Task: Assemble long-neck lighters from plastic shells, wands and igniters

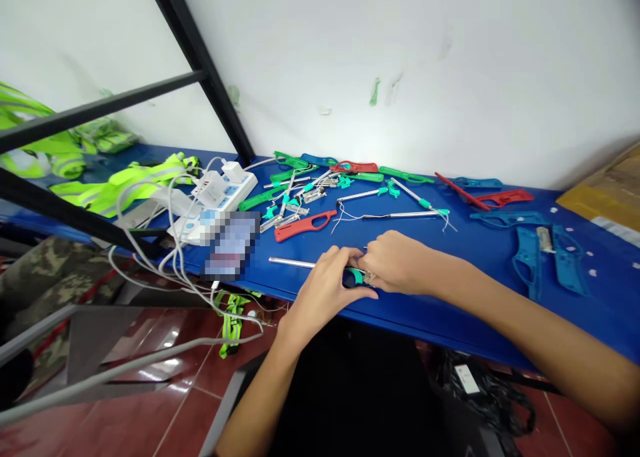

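Near the front edge of the blue table, my left hand [325, 287] is closed around a lighter assembly with a silver metal tube [291, 263] that points left. A teal part [356, 275] of it shows between my hands. Pressed against its right end, beside a small clear piece [369, 277], is my right hand [397, 262] with curled fingers. Behind my hands lie more metal tubes with teal ends and thin white wires [410, 215], and a red handle shell [305, 226].
Green, red and blue shells [529, 260] lie along the back and right. At left are a white power strip [213, 207] with cables, a phone [233, 247], yellow vests [130, 183] and a black metal frame [200, 63]. A cardboard box [607, 190] stands at right.
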The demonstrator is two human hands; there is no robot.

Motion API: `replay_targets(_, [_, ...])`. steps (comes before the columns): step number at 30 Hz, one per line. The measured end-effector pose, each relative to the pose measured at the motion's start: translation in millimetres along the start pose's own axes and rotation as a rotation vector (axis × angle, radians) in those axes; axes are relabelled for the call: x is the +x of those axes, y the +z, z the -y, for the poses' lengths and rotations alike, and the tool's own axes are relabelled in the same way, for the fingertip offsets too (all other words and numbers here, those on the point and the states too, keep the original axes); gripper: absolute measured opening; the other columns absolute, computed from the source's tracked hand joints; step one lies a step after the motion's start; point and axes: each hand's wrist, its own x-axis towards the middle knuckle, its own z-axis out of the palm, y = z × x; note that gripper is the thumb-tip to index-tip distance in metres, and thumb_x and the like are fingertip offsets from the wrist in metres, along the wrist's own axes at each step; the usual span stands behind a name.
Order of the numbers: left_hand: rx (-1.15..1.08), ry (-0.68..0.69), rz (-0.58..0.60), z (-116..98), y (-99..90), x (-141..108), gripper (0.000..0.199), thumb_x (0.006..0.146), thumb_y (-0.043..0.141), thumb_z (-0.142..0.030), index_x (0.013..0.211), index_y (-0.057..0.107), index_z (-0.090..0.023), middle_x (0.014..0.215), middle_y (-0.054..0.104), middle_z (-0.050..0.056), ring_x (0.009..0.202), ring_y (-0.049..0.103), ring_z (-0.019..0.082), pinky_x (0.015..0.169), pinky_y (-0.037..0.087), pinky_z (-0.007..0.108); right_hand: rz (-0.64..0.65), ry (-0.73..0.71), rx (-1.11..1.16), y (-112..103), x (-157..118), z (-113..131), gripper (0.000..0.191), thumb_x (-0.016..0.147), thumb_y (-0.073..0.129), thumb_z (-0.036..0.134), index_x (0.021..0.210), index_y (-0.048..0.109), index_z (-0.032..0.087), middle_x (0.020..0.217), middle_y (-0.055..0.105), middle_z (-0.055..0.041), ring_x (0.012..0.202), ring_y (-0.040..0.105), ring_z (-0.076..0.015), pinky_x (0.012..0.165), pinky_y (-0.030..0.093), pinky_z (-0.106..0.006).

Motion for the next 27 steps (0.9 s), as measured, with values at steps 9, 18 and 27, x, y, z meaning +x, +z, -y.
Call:
replay_targets(9, [0.043,0.002,0.033,-3,-2.5,1,0.065,0.078,0.095,-0.051,0.127,0.064,-0.023,0.109,0.071,0.004,0.102,0.065,0.028,0.089,0.051,0.039,0.096,-0.027,-0.08,-4,1,10,0.015,0.1,0.074,0.025,0.105,0.079,0.012,0.088,0.081,-0.0137,0.071,0.072,-0.0233,0.057,0.024,-0.033])
replay_targets(18, [-0.051,0.03,0.025,-4,-4.7,1,0.059,0.085,0.091,-0.05,0.131,0.062,-0.026,0.114,0.074,0.003,0.109,0.066,0.026,0.098,0.051,0.041,-0.013,0.11,0.05,-4,-14,-12,0.018,0.101,0.064,0.026,0.103,0.077,0.014,0.081,0.078,-0.0119,0.071,0.07,-0.0231,0.06,0.024,-0.032])
replay_targets(27, [0.031,0.101,0.053,-13,-18.5,6,0.022,0.116,0.053,-0.033,0.119,0.072,-0.024,0.119,0.079,0.005,0.115,0.067,0.024,0.103,0.048,0.042,-0.126,0.154,0.48,30,-50,-20,0.033,0.111,0.056,0.047,0.118,0.076,0.022,0.093,0.08,-0.0058,0.079,0.072,-0.0214,0.071,0.038,-0.029])
